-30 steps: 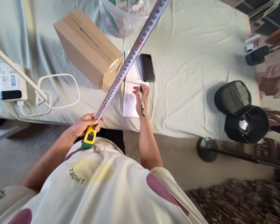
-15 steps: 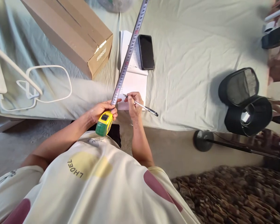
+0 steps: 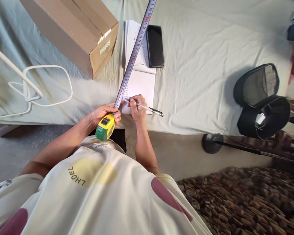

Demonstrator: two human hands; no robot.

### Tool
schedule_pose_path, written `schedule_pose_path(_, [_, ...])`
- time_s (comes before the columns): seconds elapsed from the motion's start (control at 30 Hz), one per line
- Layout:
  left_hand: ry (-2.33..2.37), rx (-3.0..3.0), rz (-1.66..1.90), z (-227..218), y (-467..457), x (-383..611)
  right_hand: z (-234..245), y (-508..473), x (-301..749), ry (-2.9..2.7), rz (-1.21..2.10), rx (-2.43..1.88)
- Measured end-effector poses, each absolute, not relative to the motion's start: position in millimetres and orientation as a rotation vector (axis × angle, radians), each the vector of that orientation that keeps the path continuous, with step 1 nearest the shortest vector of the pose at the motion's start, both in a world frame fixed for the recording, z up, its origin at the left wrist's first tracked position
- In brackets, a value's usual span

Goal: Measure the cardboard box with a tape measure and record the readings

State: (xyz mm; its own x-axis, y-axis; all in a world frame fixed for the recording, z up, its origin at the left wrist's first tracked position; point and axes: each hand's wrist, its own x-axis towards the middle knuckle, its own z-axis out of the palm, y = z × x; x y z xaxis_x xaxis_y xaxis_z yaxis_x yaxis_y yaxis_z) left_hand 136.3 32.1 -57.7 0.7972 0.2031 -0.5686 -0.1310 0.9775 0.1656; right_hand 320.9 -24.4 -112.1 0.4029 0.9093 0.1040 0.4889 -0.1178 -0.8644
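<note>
My left hand (image 3: 103, 113) grips a yellow and green tape measure (image 3: 105, 127) at the edge of the cloth-covered table. Its long blade (image 3: 134, 54) runs up and away over an open notebook (image 3: 140, 81). My right hand (image 3: 136, 108) is closed on a pen (image 3: 147, 108), whose tip rests on the lower part of the notebook page, right beside the blade. A black phone (image 3: 155, 45) lies on the notebook's upper right corner. A brown cardboard box (image 3: 73, 29) stands just left of the blade.
A white cable loop (image 3: 39, 86) and a white rod (image 3: 14, 68) lie at the left on the pale cloth (image 3: 210, 49). A black open case (image 3: 261, 101) sits at the right edge. A lamp base (image 3: 210, 143) stands on the floor below, beside a brown rug (image 3: 247, 199).
My right hand turned the pen from upright to a writing hold and brought its tip down onto the page. My left hand and the tape measure shifted right, closer to the notebook.
</note>
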Motion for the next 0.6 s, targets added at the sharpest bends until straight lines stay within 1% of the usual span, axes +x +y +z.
schedule_pose_path(0.17, [0.635,0.122,0.185,-54.5,31.1,135.8,-110.9,-23.9,319.7,-1.245,0.569,-1.751])
schedule_pose_path(0.6, [0.562,0.141,0.198,-71.5,32.2,134.3,-110.6,-24.3,318.6,-1.25,0.558,-1.779])
